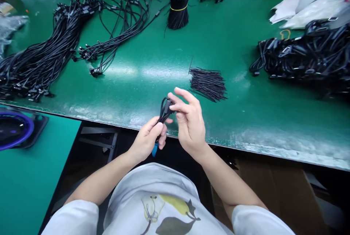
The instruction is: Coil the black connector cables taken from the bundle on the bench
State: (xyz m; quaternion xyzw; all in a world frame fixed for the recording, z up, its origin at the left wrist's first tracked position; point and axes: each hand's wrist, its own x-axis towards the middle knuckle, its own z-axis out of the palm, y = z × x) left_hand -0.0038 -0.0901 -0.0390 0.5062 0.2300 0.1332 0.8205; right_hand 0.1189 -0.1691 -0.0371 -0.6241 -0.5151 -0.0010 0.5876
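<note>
"Black cable coil (pixel 166 107): where is it?"

"Held up at the near edge of the green surface (pixel 131 96), with the left grip (pixel 149 136) clasped round its lower end."

"And the right grip (pixel 190 124)?"

"Fingers curved and parted, tips at the coil's upper end. Whether they pinch anything there, I cannot tell."

"What lies close by?"

"Thin black strips (pixel 208 85), in a flat pile just beyond the right grip. Farther back, an upright bundle (pixel 178 16) of similar strands with a yellow band (pixel 178 9) round it."

"Out to the sides?"

"Long loose cables (pixel 51 54) spread on the left; a blurred heap of coiled cables (pixel 303 58) on the right."
</note>
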